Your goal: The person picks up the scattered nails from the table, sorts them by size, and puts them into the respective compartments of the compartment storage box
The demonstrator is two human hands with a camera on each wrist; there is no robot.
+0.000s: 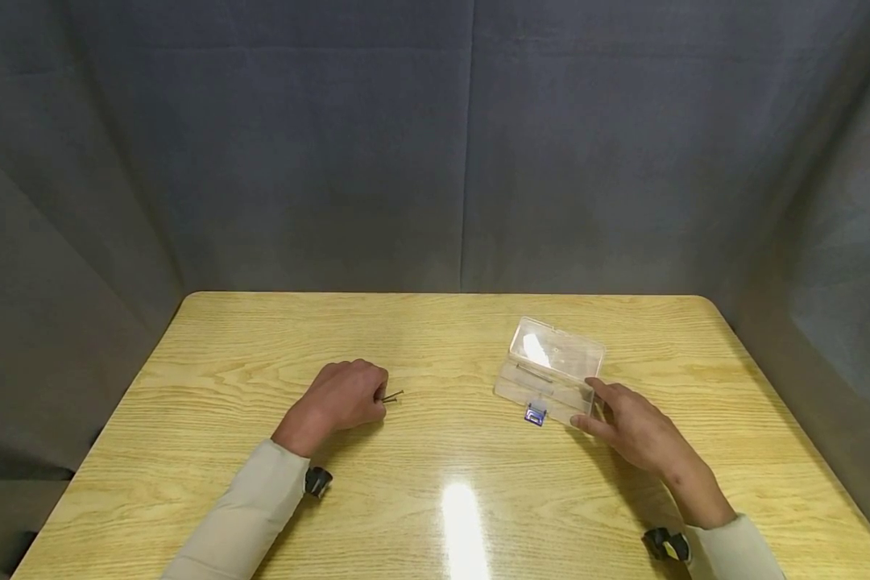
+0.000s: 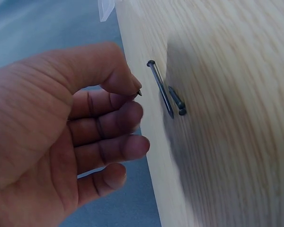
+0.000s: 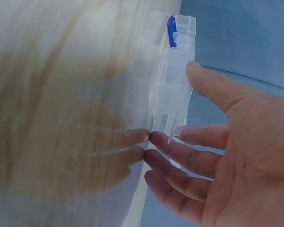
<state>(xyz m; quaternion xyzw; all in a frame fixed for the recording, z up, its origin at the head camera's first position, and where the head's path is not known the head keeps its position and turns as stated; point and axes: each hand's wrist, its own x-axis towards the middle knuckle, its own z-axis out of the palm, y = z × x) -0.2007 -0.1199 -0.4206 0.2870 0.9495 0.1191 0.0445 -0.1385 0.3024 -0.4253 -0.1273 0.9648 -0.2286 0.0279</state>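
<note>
My left hand (image 1: pixel 348 395) is low over the table, left of centre. In the left wrist view its thumb and index finger pinch a nail (image 2: pixel 139 92), of which only the pointed tip shows. Beside the fingertips, a long nail (image 2: pixel 161 90) and a shorter-looking dark nail (image 2: pixel 176 100) lie on the wood. To the right stands a clear plastic box (image 1: pixel 507 392) with its lid (image 1: pixel 569 354) raised back and a blue latch (image 1: pixel 535 415) in front. A thin nail-like piece shows inside. My right hand (image 1: pixel 641 427) holds the box's right end between thumb and index finger.
The wood-grain table (image 1: pixel 406 338) has rounded far corners. Dark grey cloth (image 1: pixel 333 161) hangs behind it and along both sides. A bright light reflection lies on the tabletop near the front.
</note>
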